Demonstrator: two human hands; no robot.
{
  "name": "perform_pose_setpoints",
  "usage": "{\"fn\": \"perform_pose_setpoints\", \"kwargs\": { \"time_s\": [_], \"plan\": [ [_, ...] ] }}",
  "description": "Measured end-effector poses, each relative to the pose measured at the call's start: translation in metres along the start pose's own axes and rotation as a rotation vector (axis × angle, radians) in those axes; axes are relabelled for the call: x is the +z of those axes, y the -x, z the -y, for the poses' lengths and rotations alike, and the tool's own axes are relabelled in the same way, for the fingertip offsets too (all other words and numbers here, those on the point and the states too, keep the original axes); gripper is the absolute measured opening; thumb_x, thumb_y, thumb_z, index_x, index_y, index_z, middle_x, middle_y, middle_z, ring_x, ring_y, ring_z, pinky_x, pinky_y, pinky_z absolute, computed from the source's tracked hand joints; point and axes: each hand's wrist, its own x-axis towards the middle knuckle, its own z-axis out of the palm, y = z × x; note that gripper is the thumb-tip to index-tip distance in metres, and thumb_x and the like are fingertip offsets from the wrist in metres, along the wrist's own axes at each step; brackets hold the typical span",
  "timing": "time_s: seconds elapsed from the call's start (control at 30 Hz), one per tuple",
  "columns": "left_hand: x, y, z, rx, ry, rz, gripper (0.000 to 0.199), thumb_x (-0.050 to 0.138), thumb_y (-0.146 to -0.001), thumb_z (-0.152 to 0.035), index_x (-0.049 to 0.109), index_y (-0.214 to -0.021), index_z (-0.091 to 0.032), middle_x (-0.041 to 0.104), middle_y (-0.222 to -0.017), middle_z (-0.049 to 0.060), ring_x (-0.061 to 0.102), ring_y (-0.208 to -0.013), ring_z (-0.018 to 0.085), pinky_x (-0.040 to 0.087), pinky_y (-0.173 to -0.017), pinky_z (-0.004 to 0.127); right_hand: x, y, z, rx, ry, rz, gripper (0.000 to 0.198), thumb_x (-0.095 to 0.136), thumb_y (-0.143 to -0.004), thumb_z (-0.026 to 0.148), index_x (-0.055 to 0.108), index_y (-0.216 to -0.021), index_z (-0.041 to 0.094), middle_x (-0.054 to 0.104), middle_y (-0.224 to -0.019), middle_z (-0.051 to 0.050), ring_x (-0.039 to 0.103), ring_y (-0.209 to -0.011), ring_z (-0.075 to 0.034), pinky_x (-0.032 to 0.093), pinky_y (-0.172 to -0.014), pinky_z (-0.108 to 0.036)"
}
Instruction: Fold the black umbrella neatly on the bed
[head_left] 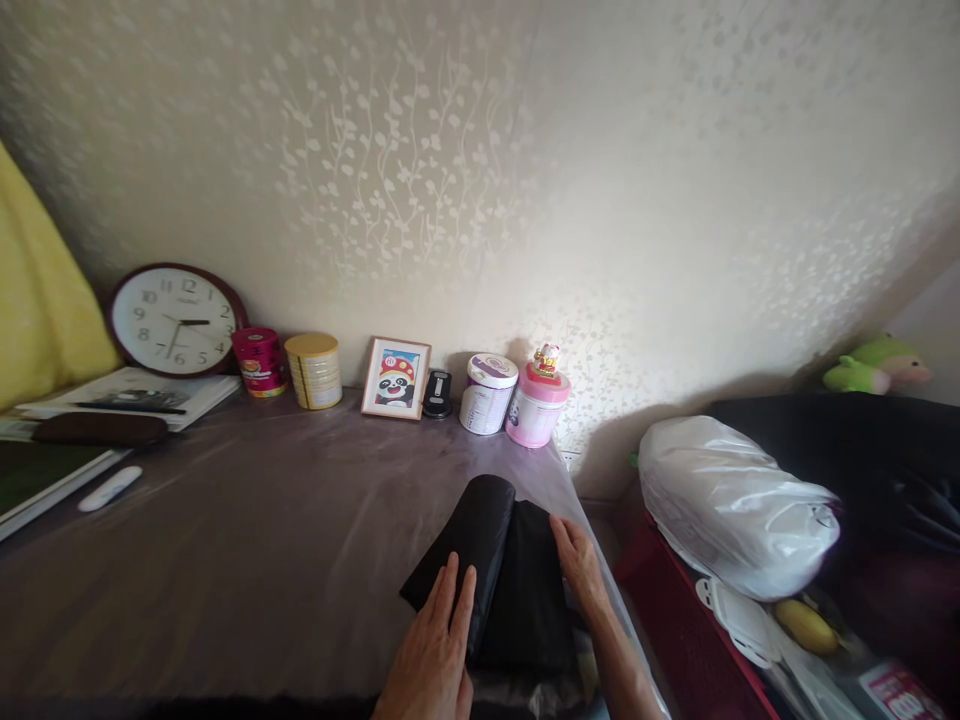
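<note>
A black folded sheet of thin, slightly shiny material (pixel 525 590) lies near the table's right front edge; I cannot tell whether it is cloth or a plastic bag. Its left part curves up in a rounded fold, and a flatter part lies to the right. My left hand (pixel 435 640) rests on the rounded fold with its fingers stretched out. At the upper right edge of the sheet, my right hand (pixel 581 570) has its fingers closed on the border. The fingertips there are partly hidden.
Along the wall stand a clock (pixel 176 320), a red can (pixel 259 362), a yellow can (pixel 313 372), a framed panda picture (pixel 396 378) and two tubs, one white (pixel 487 395), one pink (pixel 536 410). Books (pixel 52 480) lie left. Beyond the table's right edge sits a white plastic bag (pixel 735 500).
</note>
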Motion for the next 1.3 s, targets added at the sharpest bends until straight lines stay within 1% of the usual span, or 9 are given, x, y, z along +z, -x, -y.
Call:
{"fn": "perform_pose_setpoints", "kwargs": {
  "time_s": [0.23,0.43,0.57,0.7,0.9,1.0,1.07,1.17,1.3],
  "plan": [
    [0.013,0.002,-0.007,-0.108,0.036,-0.077,0.096,0.04,-0.059,0.0,-0.003,-0.142,-0.02,0.009,-0.151,0.016,0.023,-0.134,0.031,0.042,-0.098,0.047,0.016,-0.003,-0.007,-0.022,0.269,0.008,0.036,0.033,-0.087,0.042,0.056,-0.066,0.023,0.066,-0.064,-0.006,0.064,-0.064,-0.023,0.045,-0.058,-0.031],
    [0.02,0.003,-0.006,-0.135,0.151,-0.12,0.099,0.039,-0.058,0.003,-0.005,-0.142,-0.025,0.007,-0.151,0.015,0.022,-0.135,0.032,0.042,-0.097,0.051,0.01,0.007,-0.026,-0.088,0.605,-0.072,0.021,0.04,-0.087,0.031,0.059,-0.088,0.022,0.067,-0.068,-0.009,0.066,-0.066,-0.025,0.047,-0.059,-0.034],
    [0.02,0.003,-0.002,-0.102,0.167,-0.088,0.099,0.038,-0.058,0.003,-0.004,-0.142,-0.024,0.006,-0.152,0.015,0.021,-0.135,0.031,0.04,-0.099,0.051,0.006,0.001,-0.011,-0.304,0.537,-0.156,0.025,0.039,-0.088,0.026,0.06,-0.102,0.022,0.068,-0.094,-0.009,0.063,-0.09,-0.024,0.048,-0.081,-0.038],
    [0.022,0.003,-0.002,-0.111,0.11,-0.122,0.098,0.039,-0.056,0.003,-0.001,-0.143,-0.021,0.007,-0.152,0.014,0.021,-0.135,0.03,0.04,-0.101,0.048,0.01,0.006,0.005,-0.488,0.35,0.137,0.03,0.04,-0.089,0.022,0.06,-0.111,0.022,0.063,-0.115,-0.007,0.056,-0.108,-0.023,0.043,-0.095,-0.041],
    [0.024,0.003,-0.004,-0.114,0.117,-0.118,0.099,0.038,-0.055,0.005,0.001,-0.143,-0.019,0.008,-0.151,0.015,0.021,-0.136,0.028,0.037,-0.103,0.045,-0.023,0.067,0.027,-0.503,0.175,0.557,0.025,0.046,-0.089,0.029,0.067,-0.102,0.029,0.062,-0.117,-0.004,0.056,-0.108,-0.022,0.045,-0.093,-0.035],
    [0.022,0.003,-0.005,-0.127,0.163,-0.122,0.099,0.038,-0.056,0.005,-0.002,-0.142,-0.022,0.007,-0.152,0.014,0.02,-0.136,0.029,0.037,-0.103,0.047,-0.047,0.082,0.027,-0.324,0.026,0.752,0.025,0.046,-0.089,0.037,0.07,-0.09,0.03,0.07,-0.09,-0.001,0.065,-0.085,-0.018,0.051,-0.076,-0.026],
    [0.02,0.003,-0.006,-0.139,0.195,-0.121,0.098,0.037,-0.058,0.005,-0.003,-0.142,-0.024,0.007,-0.152,0.013,0.02,-0.136,0.029,0.037,-0.102,0.049,-0.053,0.077,0.017,-0.127,-0.007,0.579,0.029,0.044,-0.087,0.041,0.069,-0.091,0.027,0.071,-0.083,-0.001,0.066,-0.079,-0.019,0.052,-0.071,-0.026],
    [0.018,0.003,-0.007,-0.156,0.245,-0.108,0.096,0.038,-0.06,0.003,-0.003,-0.142,-0.028,0.007,-0.152,0.01,0.022,-0.135,0.03,0.04,-0.1,0.05,-0.046,0.057,-0.004,0.037,0.06,0.214,0.03,0.048,-0.081,0.04,0.066,-0.096,0.021,0.07,-0.096,-0.007,0.065,-0.088,-0.024,0.052,-0.074,-0.032],
    [0.017,0.003,-0.005,-0.189,0.293,-0.057,0.092,0.037,-0.065,0.002,-0.003,-0.142,-0.03,0.0,-0.153,0.005,0.018,-0.137,0.027,0.037,-0.104,0.045,-0.027,0.037,-0.013,0.267,-0.062,0.196,0.037,0.043,-0.079,0.039,0.059,-0.105,0.018,0.068,-0.09,-0.007,0.067,-0.078,-0.021,0.053,-0.051,-0.025]
  ]
}}
